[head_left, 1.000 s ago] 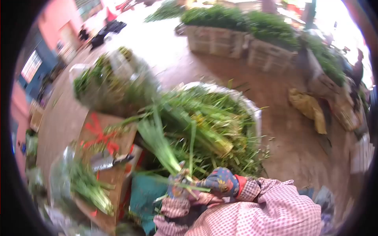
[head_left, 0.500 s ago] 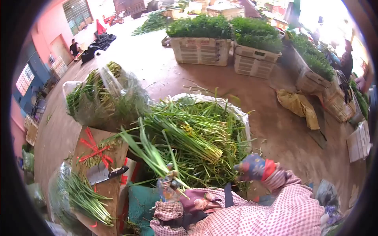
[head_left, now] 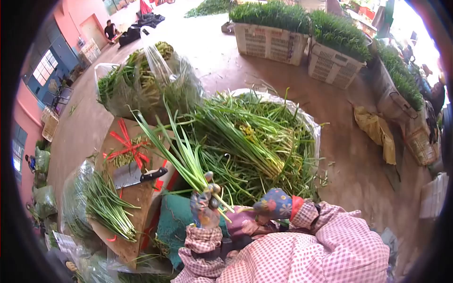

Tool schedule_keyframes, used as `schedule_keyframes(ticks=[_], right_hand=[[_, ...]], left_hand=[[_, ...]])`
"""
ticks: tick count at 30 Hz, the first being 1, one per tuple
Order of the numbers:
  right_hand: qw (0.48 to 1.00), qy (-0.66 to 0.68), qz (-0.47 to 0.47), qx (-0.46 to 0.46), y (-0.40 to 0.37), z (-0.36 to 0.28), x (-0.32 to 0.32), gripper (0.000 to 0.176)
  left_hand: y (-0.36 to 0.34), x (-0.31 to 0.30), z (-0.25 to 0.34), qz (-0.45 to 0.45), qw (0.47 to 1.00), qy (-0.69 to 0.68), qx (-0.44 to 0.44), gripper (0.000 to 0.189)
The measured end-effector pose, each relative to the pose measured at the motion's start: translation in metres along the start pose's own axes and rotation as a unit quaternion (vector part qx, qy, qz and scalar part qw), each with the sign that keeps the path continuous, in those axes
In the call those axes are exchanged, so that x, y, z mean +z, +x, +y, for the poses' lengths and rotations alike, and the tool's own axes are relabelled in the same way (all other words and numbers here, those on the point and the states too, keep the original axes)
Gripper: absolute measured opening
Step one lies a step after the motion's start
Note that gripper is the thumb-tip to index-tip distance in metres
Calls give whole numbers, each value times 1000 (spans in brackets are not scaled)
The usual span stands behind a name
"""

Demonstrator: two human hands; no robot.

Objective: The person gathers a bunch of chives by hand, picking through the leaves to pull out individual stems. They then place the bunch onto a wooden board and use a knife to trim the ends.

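My left hand, in a patterned glove, is closed around a few long green garlic stalks. Their leaves point up and left, and their pale ends stick out below the fist. My right hand, in a blue flowered glove, is beside those ends over my lap. Its fingers look curled; what they hold, if anything, is hidden. In front of both hands, a thick bundle of green stalks lies on loose leaves in a large white-lined container.
Left, a wooden board bears a cleaver, red ties and a trimmed bunch. Behind it stands a stuffed plastic bag. Crates of greens line the back; a yellow sack lies right. People are farther off.
My right hand has moved left from above the container's near edge to beside my left hand. My left hand still holds the stalks. The view has shifted, so the surroundings appear displaced.
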State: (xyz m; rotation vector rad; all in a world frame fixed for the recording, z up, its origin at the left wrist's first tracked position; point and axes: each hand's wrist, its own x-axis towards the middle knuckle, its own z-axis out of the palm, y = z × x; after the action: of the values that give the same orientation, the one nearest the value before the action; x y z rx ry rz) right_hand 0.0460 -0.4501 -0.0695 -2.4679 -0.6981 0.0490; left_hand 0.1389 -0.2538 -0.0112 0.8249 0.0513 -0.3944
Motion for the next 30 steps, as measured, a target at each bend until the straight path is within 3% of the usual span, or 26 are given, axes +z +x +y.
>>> schedule_keyframes(ticks=[1, 2, 3, 5, 6, 7, 9, 10, 11, 15, 16, 17, 19, 20, 21, 22, 23, 25, 26, 27, 29, 30], right_hand=[[999, -10, -24, 43, -19, 5, 14, 13], [988, 40, -107, 107, -29, 6, 10, 13], [983, -55, -116, 131, -40, 3, 8, 15], [963, -78, -150, 211, -51, 6, -1, 16], [974, -31, -76, 213, -52, 5, -8, 23], [977, 17, -2, 213, -43, -1, -29, 31], [978, 19, 195, 68, -7, -11, -59, 60], [969, 72, 236, 22, 11, -14, -63, 63], [952, 123, 278, -25, 31, -18, -64, 66], [939, 191, 252, -136, 95, -6, -17, 85], [926, 288, 217, -114, 103, -11, -16, 81], [906, 403, 124, 20, 103, -22, -27, 80], [877, 441, 191, -29, 101, -20, -8, 71], [864, 476, 165, -7, 94, -24, -1, 64], [894, 375, 239, -51, 87, -29, 4, 43], [962, 238, 136, -8, 75, -25, 5, 32], [995, 94, 28, 36, 55, -17, 8, 23], [964, 177, 136, 147, 12, 35, 71, 16], [955, 141, 215, 145, 10, 24, 35, 19], [940, 107, 290, 143, 9, 17, -2, 23], [938, -109, 254, 207, 7, 29, -25, 22], [938, -113, 256, 206, 3, 40, -20, 22]], left_hand=[[2, 1, 2, -7, 1000, 2, 12, 40], [4, -4, 2, -12, 1000, -8, -11, 45], [8, -9, -1, -10, 1000, -8, -14, 45], [11, -16, -4, -34, 995, -66, -61, 56], [7, -12, -6, -73, 989, -114, -61, 65], [9, -23, -13, -77, 990, -100, -58, 66], [6, -12, -6, -80, 989, -80, -98, 63], [3, -5, -7, -20, 995, -14, -100, 58], [3, -5, -9, -18, 995, -13, -98, 58], [-3, -18, -19, -27, 993, -59, -99, 45], [-3, -23, -16, -25, 989, -110, -98, 43], [-1, -25, -13, -24, 982, -160, -97, 41], [-7, -29, -8, -43, 990, -104, -88, 43], [-7, -27, -7, -52, 992, -86, -79, 44], [-7, -25, -8, -63, 993, -69, -69, 45], [-3, -28, -12, -64, 995, -59, -47, 46], [-2, -26, -11, -67, 995, -58, -38, 46], [3, -29, -3, -197, 974, -101, -41, 48], [8, -30, -3, -225, 969, -105, -12, 49], [5, -27, -2, -199, 974, -102, -24, 46], [7, -29, -5, -168, 979, -88, -70, 44], [10, -36, -14, -173, 974, -114, -87, 42]])
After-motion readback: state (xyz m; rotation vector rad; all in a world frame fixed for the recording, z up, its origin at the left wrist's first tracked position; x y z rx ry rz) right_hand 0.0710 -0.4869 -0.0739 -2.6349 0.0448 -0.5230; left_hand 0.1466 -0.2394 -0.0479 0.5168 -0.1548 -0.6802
